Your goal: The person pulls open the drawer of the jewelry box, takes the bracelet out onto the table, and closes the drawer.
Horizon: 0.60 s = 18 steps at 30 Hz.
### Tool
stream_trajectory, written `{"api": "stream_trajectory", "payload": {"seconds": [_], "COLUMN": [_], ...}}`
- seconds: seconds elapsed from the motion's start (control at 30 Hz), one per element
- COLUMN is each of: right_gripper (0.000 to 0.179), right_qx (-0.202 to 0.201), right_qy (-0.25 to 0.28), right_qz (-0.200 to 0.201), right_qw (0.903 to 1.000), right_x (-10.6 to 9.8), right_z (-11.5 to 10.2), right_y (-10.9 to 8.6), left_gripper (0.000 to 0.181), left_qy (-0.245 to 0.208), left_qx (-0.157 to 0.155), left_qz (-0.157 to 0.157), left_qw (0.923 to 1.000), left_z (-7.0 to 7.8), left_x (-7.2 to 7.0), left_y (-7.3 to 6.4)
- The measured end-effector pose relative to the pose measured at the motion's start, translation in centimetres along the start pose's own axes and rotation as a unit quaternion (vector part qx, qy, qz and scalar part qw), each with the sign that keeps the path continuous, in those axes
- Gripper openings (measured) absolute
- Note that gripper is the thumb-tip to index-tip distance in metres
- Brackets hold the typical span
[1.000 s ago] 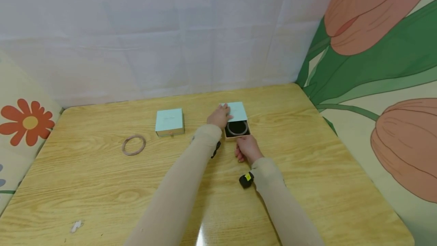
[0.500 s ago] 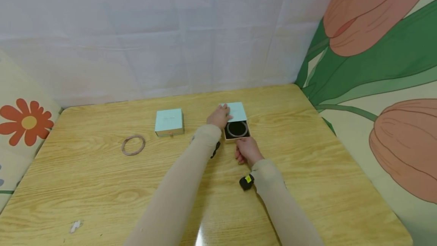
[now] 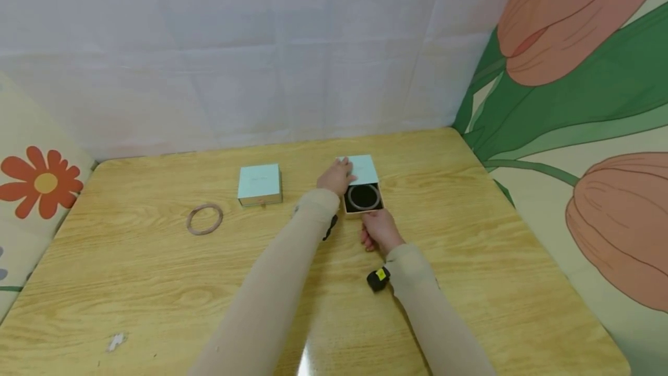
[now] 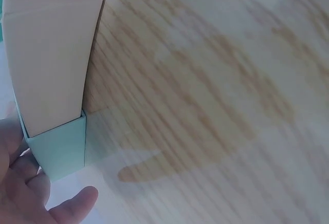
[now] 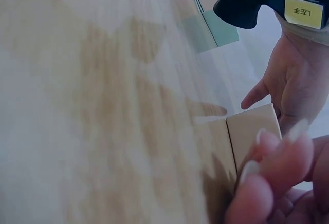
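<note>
A pale blue drawer box (image 3: pixel 363 168) stands at the right of the table, its drawer (image 3: pixel 363 213) slid out toward me. Inside, a brownish ring-shaped bangle (image 3: pixel 350 204) lies on a black lining. My left hand (image 3: pixel 334 179) holds the box's blue sleeve (image 4: pixel 61 149) at its left side, thumb over the top and fingers bent along the side; one finger points down at the table. The right hand (image 3: pixel 380 228), fingers curled, pinches at the drawer's front edge, and its fingertips (image 5: pixel 288 157) hide what they grip there.
A second pale blue box (image 3: pixel 259 181), closed, stands left of the hands. Farther left a similar bangle (image 3: pixel 204 231) lies on the wooden table (image 3: pixel 182 295). Behind the table hangs a white cloth (image 3: pixel 235 62). Black wrist cameras, one by each wrist (image 3: pixel 378 279), sit near the tabletop.
Between the first frame and now, the right hand has moved slightly toward me and the drawer has come out a little farther. The left hand has stayed on the sleeve.
</note>
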State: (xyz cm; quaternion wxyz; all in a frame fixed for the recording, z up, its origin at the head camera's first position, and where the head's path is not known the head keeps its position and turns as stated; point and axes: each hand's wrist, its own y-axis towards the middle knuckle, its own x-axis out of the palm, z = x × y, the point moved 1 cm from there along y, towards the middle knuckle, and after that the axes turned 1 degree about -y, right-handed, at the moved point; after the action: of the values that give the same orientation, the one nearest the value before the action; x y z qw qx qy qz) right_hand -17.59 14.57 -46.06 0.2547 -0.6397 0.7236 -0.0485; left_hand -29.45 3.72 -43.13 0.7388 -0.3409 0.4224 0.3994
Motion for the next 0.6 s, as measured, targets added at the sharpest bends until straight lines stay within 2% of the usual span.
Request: {"api": "stream_trajectory", "payload": {"seconds": [0.6], "right_gripper": [0.026], "right_qx": [0.006], "right_qy": [0.004], "right_qz": [-0.005], "right_qw": [1.0000], "right_x": [-0.03], "right_z": [0.17], "right_y": [-0.27], "left_gripper": [0.054], "left_qy": [0.001], "left_qx": [0.006], "left_qz": [0.006], "left_qw": [1.0000], "left_z": [-0.12], "left_x": [-0.05], "left_y": [0.10]}}
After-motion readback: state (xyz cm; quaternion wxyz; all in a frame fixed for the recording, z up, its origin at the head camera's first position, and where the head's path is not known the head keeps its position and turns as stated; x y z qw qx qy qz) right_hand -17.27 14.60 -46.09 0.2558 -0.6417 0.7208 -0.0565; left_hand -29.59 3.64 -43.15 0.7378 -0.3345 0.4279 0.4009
